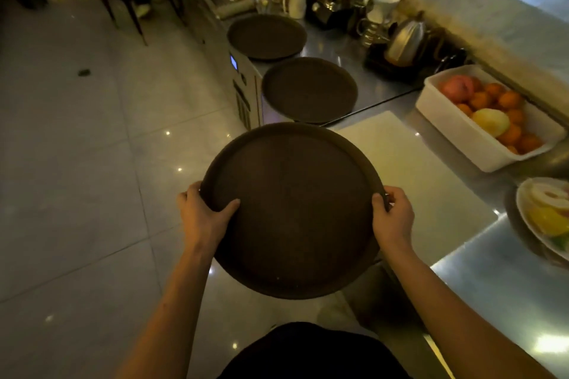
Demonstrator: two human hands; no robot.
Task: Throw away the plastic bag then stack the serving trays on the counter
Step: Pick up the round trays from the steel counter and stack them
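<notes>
I see left hand (204,215) and right hand (392,215) gripping rim of round tray (292,209), off counter (385,71); two trays (309,89) on it.

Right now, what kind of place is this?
Probably a cafe or restaurant service counter. Round serving trays: one held, two on the steel counter. A kettle, pitchers and a white tub of fruit line the back.

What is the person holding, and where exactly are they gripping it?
A round dark tray, held by its rim: the left hand on the left edge and the right hand on the right edge, thumbs on top.
</notes>
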